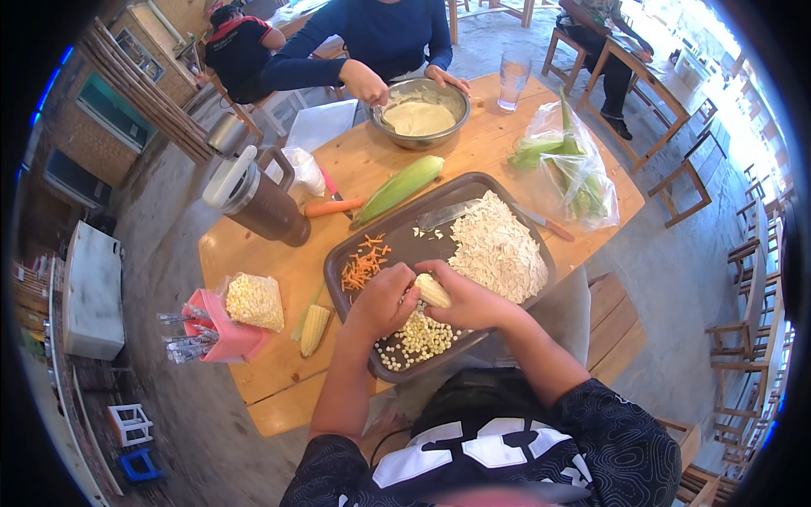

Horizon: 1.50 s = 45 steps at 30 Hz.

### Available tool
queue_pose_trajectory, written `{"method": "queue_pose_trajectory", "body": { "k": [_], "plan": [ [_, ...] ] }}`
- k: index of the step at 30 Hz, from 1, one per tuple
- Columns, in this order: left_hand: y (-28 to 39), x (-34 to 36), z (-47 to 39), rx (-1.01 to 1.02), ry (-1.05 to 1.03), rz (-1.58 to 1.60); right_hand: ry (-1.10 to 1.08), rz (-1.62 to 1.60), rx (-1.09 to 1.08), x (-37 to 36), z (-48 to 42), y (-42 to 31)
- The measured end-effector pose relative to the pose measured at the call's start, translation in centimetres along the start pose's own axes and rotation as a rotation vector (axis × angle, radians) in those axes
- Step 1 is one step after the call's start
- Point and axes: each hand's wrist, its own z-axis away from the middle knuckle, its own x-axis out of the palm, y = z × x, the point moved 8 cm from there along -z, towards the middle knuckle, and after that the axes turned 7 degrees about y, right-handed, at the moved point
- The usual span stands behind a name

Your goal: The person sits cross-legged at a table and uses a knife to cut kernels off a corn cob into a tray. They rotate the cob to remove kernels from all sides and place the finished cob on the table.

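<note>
An ear of pale corn is in my right hand, above the near part of a brown tray. My left hand meets the corn's left end, its thumb against the kernels. Loose corn kernels lie below my hands on the tray. Shredded carrot sits at the tray's left, and a large heap of pale chopped pieces fills its right side. A clear utensil or wrapper rests by the heap.
Across the table a person stirs batter in a metal bowl. Around the tray are a husked corn, corn in husk, a carrot, a knife, a brown tumbler, a glass and a bag of husks.
</note>
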Motion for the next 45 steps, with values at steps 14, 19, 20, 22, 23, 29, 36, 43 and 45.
{"method": "queue_pose_trajectory", "body": {
  "k": [14, 19, 20, 22, 23, 29, 36, 43, 45],
  "plan": [
    [0.2, 0.4, 0.2, -0.008, -0.01, -0.046, -0.025, 0.046, 0.073, -0.2, 0.8, 0.0],
    [1.2, 0.8, 0.4, 0.045, 0.01, -0.069, -0.065, 0.038, 0.084, -0.4, 1.0, 0.1],
    [1.2, 0.9, 0.4, 0.039, 0.012, -0.072, -0.057, 0.044, 0.068, -0.5, 1.1, 0.0],
    [1.3, 1.1, 0.5, 0.032, 0.017, -0.057, -0.052, 0.055, 0.059, -0.5, 1.3, 0.1],
    [1.2, 1.1, 0.5, 0.027, 0.019, -0.038, -0.035, 0.053, 0.034, -0.5, 1.3, 0.0],
    [0.6, 1.4, 0.7, -0.003, 0.001, 0.018, -0.096, -0.093, 0.234, -0.3, 1.7, 1.1],
    [0.5, 1.2, 0.7, -0.026, -0.001, 0.075, -0.156, -0.267, 0.292, 0.1, 1.9, 0.2],
    [0.3, -0.4, 0.5, 0.005, 0.092, 0.191, -0.103, -0.276, 0.184, 0.2, 1.4, 0.3],
    [0.6, -0.9, 0.4, 0.03, 0.172, 0.224, -0.03, -0.225, 0.108, -0.1, 1.2, 0.2]
  ]
}}
